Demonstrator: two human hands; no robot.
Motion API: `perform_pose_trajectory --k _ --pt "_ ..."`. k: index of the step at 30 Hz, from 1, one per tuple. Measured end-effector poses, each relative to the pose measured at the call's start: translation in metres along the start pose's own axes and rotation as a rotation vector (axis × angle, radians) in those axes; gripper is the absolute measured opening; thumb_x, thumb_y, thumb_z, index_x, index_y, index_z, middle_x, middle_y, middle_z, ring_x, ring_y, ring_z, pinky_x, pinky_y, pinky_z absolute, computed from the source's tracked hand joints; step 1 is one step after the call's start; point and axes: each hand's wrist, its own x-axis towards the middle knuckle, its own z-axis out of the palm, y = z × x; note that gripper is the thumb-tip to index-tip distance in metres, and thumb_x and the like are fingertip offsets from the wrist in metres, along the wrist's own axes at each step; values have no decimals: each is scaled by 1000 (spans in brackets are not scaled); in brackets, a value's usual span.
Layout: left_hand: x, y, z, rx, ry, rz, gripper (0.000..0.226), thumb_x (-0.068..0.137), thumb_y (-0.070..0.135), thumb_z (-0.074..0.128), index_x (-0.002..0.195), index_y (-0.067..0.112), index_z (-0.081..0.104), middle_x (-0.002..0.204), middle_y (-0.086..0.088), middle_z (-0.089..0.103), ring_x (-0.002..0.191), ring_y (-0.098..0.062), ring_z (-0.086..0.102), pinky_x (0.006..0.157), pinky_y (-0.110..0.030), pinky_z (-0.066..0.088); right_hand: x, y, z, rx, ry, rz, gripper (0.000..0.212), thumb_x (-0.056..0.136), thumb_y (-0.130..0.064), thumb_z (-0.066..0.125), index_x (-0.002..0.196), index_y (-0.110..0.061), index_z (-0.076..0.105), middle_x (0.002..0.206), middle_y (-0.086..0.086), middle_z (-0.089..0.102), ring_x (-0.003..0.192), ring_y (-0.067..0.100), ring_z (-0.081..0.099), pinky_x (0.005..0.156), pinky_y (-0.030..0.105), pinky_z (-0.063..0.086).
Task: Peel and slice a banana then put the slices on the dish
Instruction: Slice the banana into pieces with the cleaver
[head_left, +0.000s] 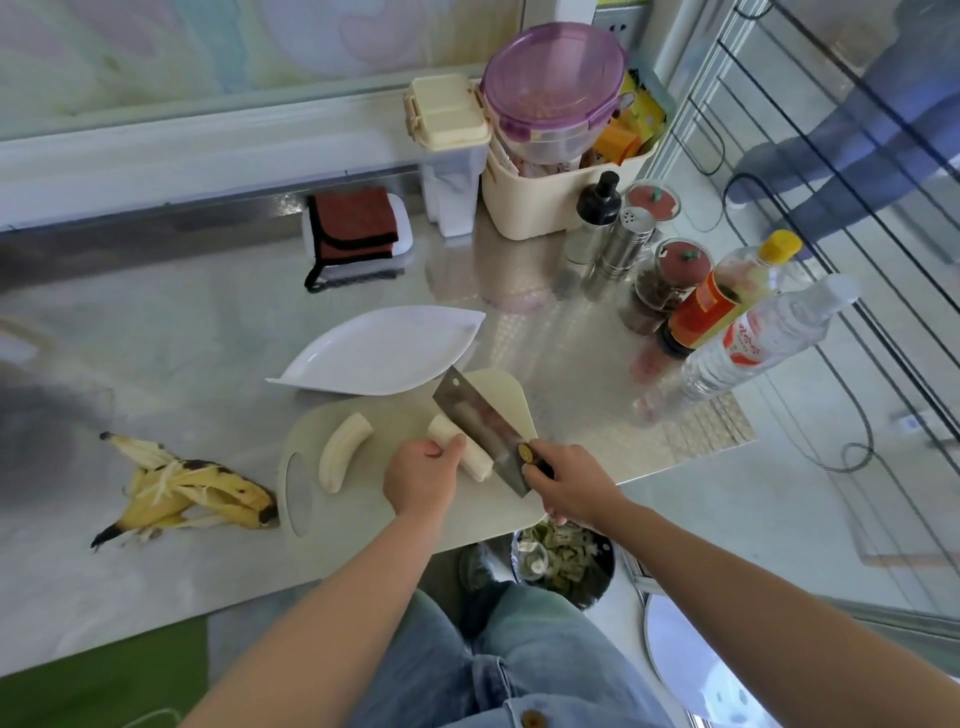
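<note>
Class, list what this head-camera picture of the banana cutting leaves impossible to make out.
1. Head view: the middle of the held banana piece, covered by the left hand and cleaver; any cut is unseen.
2. Head view: the cleaver's handle, mostly inside the right hand.
3. Head view: the label on the clear bottle, too blurred to read.

Dish (384, 348) behind board (415, 499); peel (192, 488) left.

Head-worn, wide-angle, single view. Looking forward and steeply down from above the person's lap (519, 670). Hovering close over the cutting board (402, 423) and dish (384, 348), holding both near frame centre. Taking in the steel counter (182, 338) out to the back wall ledge (208, 140), bending straight edges toward the margins.
</note>
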Motion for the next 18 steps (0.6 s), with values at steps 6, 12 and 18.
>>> perform_pose_trajectory --k 6,12,18 --pt "0 0 3 -335 -37 -173 32 80 34 75 61 12 63 60 -6 66 51 -20 60 69 -35 56 3 -9 -15 12 17 -39 18 91 -19 45 79 -7 48 53 8 61 37 10 55 53 38 52" --pt "-2 2 0 -500 -46 -235 22 80 24 77 69 15 61 74 -11 69 65 -26 68 68 -33 58 11 -25 -29 -62 -45 -72 19 90 -17 45 76 -5 47 50 -2 52 35 8 55 48 30 47" --pt "-3 4 -1 -570 -48 -255 21 79 17 78 70 13 59 74 -8 66 69 -28 69 70 -34 59 8 -35 -31 -170 -60 -76 23 90 -18 44 68 -14 40 47 -5 47 32 3 48 43 25 39"
